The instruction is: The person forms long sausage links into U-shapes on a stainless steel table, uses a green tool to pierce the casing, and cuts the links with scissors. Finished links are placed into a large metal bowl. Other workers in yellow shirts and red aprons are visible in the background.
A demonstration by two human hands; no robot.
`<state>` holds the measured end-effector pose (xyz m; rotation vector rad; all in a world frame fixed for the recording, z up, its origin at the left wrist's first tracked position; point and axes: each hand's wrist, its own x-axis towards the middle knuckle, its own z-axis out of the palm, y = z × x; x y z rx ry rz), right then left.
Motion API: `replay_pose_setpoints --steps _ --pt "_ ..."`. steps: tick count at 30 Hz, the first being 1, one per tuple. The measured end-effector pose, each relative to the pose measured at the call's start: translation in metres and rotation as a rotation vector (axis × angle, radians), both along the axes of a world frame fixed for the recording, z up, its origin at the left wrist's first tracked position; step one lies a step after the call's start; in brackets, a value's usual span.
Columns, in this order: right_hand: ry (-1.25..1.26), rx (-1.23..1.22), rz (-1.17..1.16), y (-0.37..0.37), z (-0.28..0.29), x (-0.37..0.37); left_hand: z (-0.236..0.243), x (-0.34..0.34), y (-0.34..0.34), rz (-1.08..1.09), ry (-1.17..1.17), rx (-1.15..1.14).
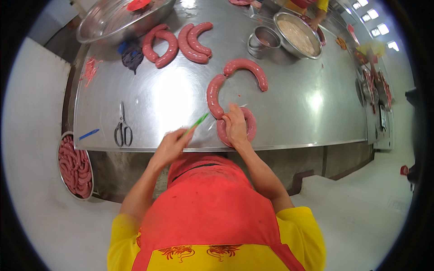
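Observation:
My left hand [174, 142] is closed around a slim green stick-like thing [201, 119], its tip near the sausages; the exact kind is unclear. My right hand [236, 126] reaches over a ring of pink sausage [251, 124] near the table's front edge, fingers closed at the point where it meets the neighbouring link. That curved link [214, 95] joins a further arched link [248, 67] at its upper end. Thin pale string seems to show by my right fingers. What lies under the right palm is hidden.
On the metal table [294, 117] are scissors [122, 128], a blue pen-like thing [89, 134], more sausages [194, 43], a dark cloth or bag [132, 56], a large basin [122, 27], a metal pot [263, 41] and a bowl of pale mixture [296, 36]. A sausage-filled tub [91, 180] stands lower left. Other people's hands work at far right.

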<state>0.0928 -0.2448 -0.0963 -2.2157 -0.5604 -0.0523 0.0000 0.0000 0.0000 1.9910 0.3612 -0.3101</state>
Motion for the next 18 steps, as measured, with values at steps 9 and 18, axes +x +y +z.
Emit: replay_pose_setpoints --steps 9,18 --pt "0.473 0.316 0.002 0.033 0.000 -0.009 0.010 0.063 -0.080 0.006 -0.753 -0.232" --pt "0.340 -0.029 -0.157 0.016 -0.022 -0.005 0.057 -0.027 0.164 0.701 -0.711 -0.672"
